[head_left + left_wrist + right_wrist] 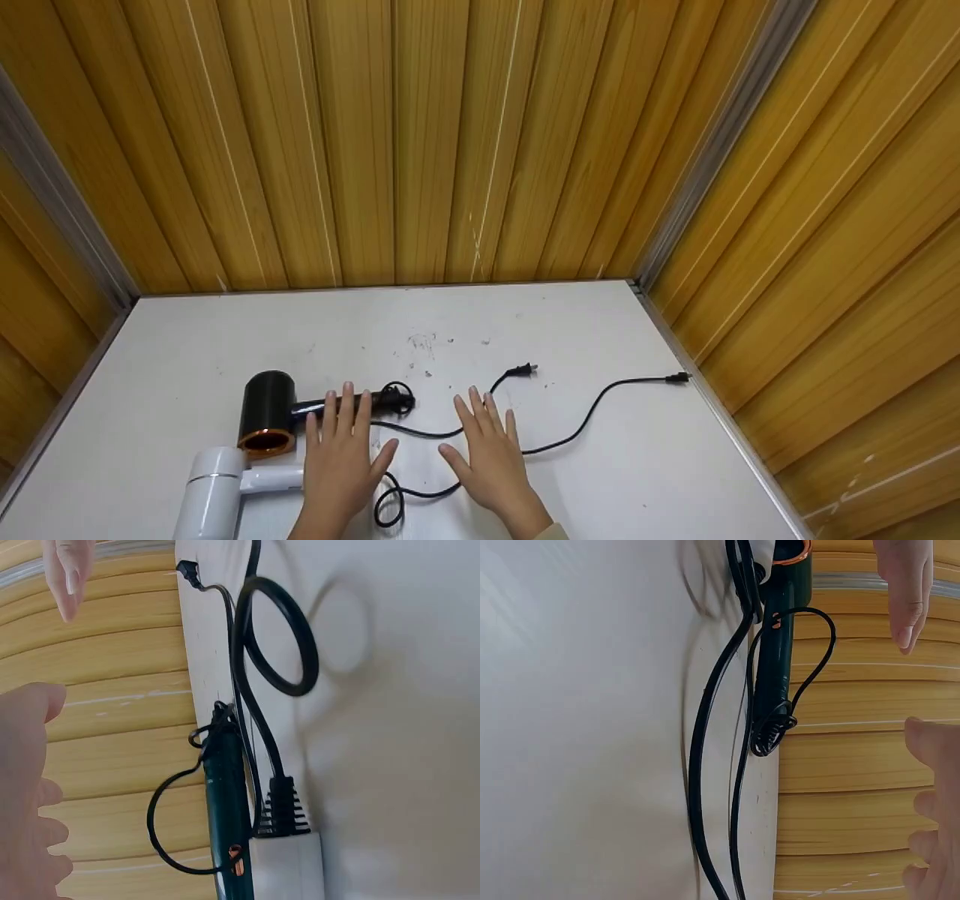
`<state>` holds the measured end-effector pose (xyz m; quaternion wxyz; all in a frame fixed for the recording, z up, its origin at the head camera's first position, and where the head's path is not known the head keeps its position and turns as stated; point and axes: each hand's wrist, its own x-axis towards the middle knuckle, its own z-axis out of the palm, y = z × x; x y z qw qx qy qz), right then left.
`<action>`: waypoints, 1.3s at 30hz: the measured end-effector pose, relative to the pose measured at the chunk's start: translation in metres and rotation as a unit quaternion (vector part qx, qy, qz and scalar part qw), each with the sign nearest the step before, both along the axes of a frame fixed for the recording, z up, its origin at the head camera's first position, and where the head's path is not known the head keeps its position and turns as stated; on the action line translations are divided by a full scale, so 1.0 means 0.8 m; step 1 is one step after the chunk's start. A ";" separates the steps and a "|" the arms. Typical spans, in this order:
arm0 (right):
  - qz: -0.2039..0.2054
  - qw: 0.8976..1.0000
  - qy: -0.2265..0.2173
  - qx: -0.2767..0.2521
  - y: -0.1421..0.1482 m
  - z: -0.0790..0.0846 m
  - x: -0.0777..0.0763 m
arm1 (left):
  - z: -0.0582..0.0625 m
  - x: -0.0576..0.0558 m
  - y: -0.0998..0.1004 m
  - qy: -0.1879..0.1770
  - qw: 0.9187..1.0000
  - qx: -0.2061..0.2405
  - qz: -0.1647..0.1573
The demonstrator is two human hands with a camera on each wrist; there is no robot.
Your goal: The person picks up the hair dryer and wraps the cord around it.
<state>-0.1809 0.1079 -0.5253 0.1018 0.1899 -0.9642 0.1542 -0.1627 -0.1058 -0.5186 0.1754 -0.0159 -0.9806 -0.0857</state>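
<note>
My left hand (pixel 341 465) is held out over the table with fingers straight and spread, overlapping the handles of two hair dryers in the head view. The dark hair dryer (pixel 268 409) with an orange-rimmed mouth lies farther back; the white hair dryer (pixel 208 495) is nearer, its handle partly hidden behind that hand. My right hand (pixel 491 461), also flat with spread fingers, is above the black cords (pixel 427 493). Both hands hold nothing. In the left wrist view, the white handle (pixel 289 862) ends in a ribbed cord sleeve beside the dark green handle (pixel 225 802).
One black plug (pixel 521 370) lies behind the right hand, another plug (pixel 677 378) near the right edge of the white table (pixel 600 330). Yellow wood-patterned panels (pixel 420 150) enclose the back and sides. Dark marks (pixel 421 342) spot the tabletop toward the back.
</note>
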 end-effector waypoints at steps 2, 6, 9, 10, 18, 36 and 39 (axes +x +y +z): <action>0.004 1.000 0.004 0.005 -0.005 -0.002 0.000 | -0.002 0.002 -0.007 0.000 1.000 0.000 0.006; 0.012 1.000 0.012 0.015 -0.015 -0.005 0.002 | -0.005 0.004 -0.019 -0.001 1.000 0.003 0.014; 0.020 1.000 0.017 0.017 -0.021 -0.008 0.003 | -0.007 0.007 -0.029 -0.003 1.000 0.011 0.018; 0.023 0.999 0.018 0.018 -0.023 -0.008 0.004 | -0.007 0.007 -0.032 -0.004 1.000 0.013 0.020; 0.042 0.998 0.039 0.024 -0.042 -0.013 0.005 | -0.011 0.013 -0.056 -0.016 0.998 0.018 0.051; 0.091 0.994 0.018 0.057 -0.094 -0.002 -0.011 | -0.029 0.021 -0.086 -0.003 0.995 0.037 0.091; 0.103 0.993 0.009 0.056 -0.100 -0.003 -0.011 | -0.031 0.022 -0.093 -0.016 0.994 0.041 0.103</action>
